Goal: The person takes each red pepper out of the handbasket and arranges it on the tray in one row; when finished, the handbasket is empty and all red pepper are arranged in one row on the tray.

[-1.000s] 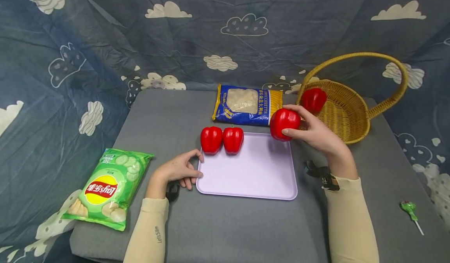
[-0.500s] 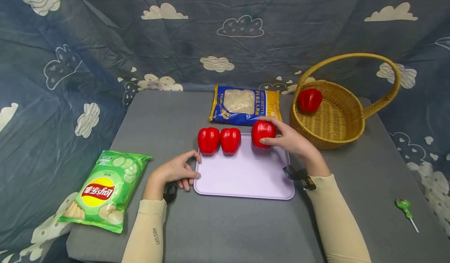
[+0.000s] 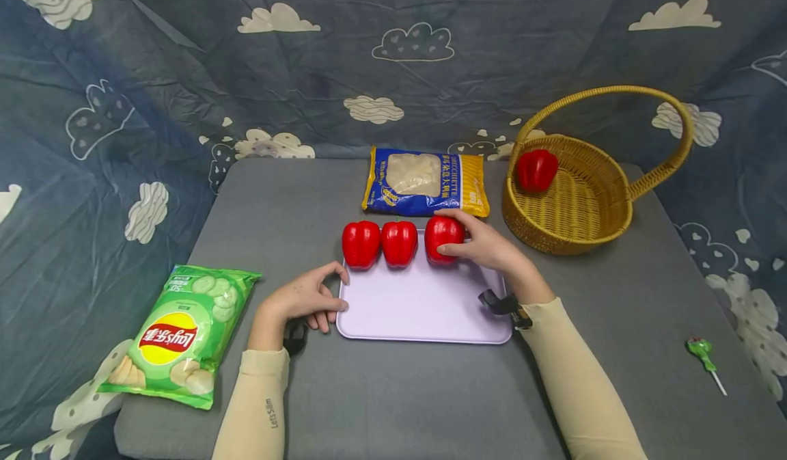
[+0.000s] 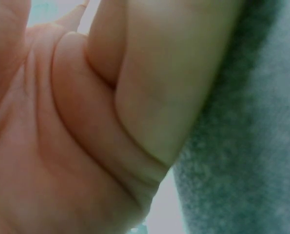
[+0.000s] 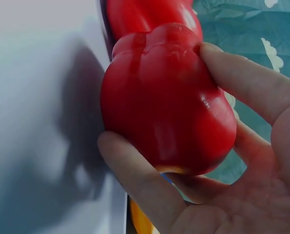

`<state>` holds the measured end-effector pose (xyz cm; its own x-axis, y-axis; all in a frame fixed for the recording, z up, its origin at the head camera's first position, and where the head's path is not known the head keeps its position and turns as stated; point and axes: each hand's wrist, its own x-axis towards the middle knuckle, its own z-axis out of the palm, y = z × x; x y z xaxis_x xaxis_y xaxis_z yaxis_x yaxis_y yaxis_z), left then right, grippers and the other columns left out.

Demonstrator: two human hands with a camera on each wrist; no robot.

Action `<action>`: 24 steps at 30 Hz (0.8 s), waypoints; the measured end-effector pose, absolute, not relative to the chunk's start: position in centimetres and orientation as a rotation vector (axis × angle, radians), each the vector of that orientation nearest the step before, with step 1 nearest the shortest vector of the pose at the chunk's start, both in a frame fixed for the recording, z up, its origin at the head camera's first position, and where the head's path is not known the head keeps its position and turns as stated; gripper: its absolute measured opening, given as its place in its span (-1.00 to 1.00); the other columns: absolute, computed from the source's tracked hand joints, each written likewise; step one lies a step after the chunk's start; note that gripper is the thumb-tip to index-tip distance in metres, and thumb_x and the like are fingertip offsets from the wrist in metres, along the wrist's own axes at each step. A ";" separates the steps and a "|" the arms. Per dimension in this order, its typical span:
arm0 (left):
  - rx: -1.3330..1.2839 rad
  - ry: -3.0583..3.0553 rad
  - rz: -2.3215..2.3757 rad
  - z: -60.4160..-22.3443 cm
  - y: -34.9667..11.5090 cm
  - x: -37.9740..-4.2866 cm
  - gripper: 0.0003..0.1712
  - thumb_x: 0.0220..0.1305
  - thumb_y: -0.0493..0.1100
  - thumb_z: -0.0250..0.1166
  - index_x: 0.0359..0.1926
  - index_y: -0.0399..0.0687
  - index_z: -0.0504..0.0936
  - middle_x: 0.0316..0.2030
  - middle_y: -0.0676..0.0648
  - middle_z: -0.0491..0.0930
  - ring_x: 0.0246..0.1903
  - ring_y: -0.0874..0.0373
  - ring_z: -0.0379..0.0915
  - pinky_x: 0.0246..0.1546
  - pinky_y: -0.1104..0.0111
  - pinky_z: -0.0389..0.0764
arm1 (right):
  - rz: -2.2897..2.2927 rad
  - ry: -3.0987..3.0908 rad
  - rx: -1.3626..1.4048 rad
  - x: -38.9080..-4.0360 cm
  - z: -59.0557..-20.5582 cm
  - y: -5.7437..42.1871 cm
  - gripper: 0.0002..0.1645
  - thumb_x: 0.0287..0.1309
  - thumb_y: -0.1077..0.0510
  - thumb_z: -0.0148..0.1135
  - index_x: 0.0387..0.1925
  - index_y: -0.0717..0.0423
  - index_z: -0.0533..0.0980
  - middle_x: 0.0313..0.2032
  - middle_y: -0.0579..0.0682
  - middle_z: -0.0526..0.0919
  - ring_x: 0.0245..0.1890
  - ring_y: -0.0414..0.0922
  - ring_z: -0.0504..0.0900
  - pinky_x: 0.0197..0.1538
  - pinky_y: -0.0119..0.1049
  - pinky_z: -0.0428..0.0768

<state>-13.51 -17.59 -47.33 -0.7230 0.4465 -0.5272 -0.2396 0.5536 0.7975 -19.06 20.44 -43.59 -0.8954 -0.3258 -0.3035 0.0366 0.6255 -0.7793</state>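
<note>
My right hand (image 3: 486, 245) grips a red bell pepper (image 3: 441, 240) at the back edge of the lilac tray (image 3: 424, 309). In the right wrist view, thumb and fingers lie around that pepper (image 5: 164, 107), close over the tray's pale surface (image 5: 42, 97). Left of it, a second bell pepper (image 3: 399, 244) and a third one (image 3: 361, 245) sit side by side along the back of the tray. My left hand (image 3: 304, 299) rests at the tray's left rim, with thumb and index fingertip touching the edge. Mostly palm and loosely bent fingers (image 4: 154, 73) fill the left wrist view.
A wicker basket (image 3: 568, 245) with a tall handle stands back right, holding another red bell pepper (image 3: 537, 170). Behind the tray lies a blue pasta bag (image 3: 412, 176). A green chip bag (image 3: 178, 337) lies left, a lollipop (image 3: 701, 350) at the far right.
My right hand has carried the bell pepper left and down from beside the basket to the tray's back edge, near the other two. The left hand stays at the tray's rim.
</note>
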 end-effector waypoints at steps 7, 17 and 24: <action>0.166 2.065 1.198 -47.4 -17.5 -13.4 -0.48 0.34 -0.16 0.47 0.19 0.07 0.41 -0.56 -0.09 0.69 -0.68 0.10 0.67 -0.62 0.33 0.67 | -1.160 2.428 -0.189 -19.0 -44.0 19.9 -0.10 0.33 -0.05 0.44 0.58 -0.35 0.23 0.55 0.24 0.27 0.46 0.36 0.33 0.40 0.39 0.46; 0.173 2.099 1.153 -47.3 -17.6 -13.5 -0.47 0.34 -0.14 0.48 0.18 0.08 0.39 -0.55 -0.12 0.69 -0.68 0.09 0.67 -0.63 0.34 0.65 | -1.125 2.478 -0.222 -18.9 -44.3 18.7 -0.11 0.32 -0.01 0.44 0.58 -0.30 0.25 0.56 0.22 0.28 0.48 0.32 0.32 0.41 0.41 0.44; 0.184 2.111 1.156 -47.2 -17.3 -13.5 -0.46 0.32 -0.16 0.49 0.17 0.07 0.39 -0.55 -0.13 0.68 -0.68 0.08 0.67 -0.63 0.34 0.65 | -1.101 2.525 -0.224 -18.7 -44.2 18.4 -0.10 0.32 0.03 0.45 0.59 -0.24 0.26 0.55 0.25 0.28 0.49 0.33 0.32 0.42 0.41 0.44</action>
<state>-13.53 -17.31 -47.23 -0.7362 0.4351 -0.5183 -0.2025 0.5892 0.7822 -18.71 18.43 -44.24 -0.9167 -0.2898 -0.2750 0.0042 0.6813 -0.7320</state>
